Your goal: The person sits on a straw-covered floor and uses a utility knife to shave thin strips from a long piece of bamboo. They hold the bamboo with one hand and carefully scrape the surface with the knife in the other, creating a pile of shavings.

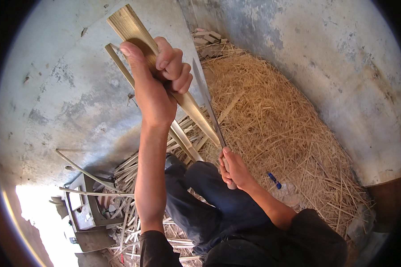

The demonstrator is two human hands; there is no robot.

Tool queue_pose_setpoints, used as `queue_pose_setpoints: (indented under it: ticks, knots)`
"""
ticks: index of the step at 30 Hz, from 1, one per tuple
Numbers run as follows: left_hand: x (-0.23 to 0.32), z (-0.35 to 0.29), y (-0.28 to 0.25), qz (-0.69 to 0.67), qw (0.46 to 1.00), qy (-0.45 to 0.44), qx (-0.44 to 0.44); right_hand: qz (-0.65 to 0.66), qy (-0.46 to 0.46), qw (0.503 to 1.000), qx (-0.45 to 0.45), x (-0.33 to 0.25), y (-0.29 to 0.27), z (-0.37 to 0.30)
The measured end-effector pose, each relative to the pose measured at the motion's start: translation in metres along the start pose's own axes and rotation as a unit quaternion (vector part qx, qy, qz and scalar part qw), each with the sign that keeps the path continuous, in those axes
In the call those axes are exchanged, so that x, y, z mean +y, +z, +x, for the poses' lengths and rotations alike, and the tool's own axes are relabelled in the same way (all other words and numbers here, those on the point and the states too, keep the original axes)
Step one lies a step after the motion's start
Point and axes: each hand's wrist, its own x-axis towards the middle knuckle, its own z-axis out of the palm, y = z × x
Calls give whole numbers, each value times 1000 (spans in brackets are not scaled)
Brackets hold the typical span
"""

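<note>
My left hand [158, 89] is raised, its fingers wrapped round a wide, flat, yellowish strip that looks like bamboo [130, 26]. The strip slants down to the right, its lower end near my right hand [234, 169]. In that hand is the handle of a knife [208, 98] with a long, narrow, dark blade pointing up and away. Near the handle the blade lies close against the strip's lower end; whether it cuts into it I cannot tell. A narrower strip [120, 65] passes behind my left wrist and slants down toward my lap.
A large heap of straw-coloured shavings [272, 102] lies along the stained walls [334, 49]. Thin cut strips [127, 178] pile up beside my legs. A small blue object [274, 180] rests on the shavings at right. At lower left stands a box-like frame [82, 207].
</note>
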Motion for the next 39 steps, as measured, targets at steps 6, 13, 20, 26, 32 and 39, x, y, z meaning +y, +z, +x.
queue_pose_setpoints:
  ticks: [6, 13, 20, 26, 32, 39]
  knots:
    - [2, -4, -2, -9, 1000, 0, -12, 21, 178, 977, 115, 78, -65, 19]
    - [-6, 0, 21, 57, 998, 11, 19, 51, 192, 974, 105, 55, -65, 21]
    - [-7, 3, 20, 74, 996, 19, 44, 52, 48, 997, -5, -8, -6, -3]
    - [-14, 6, 32, 175, 975, 54, 129, 0, -36, 999, 4, 15, 1, -1]
    - [-17, 15, 13, 107, 991, 55, 52, 30, 14, 999, 27, 33, -16, -8]
    - [-17, 21, 2, 127, 989, 72, -17, 96, 1, 993, 66, 17, -14, -17]
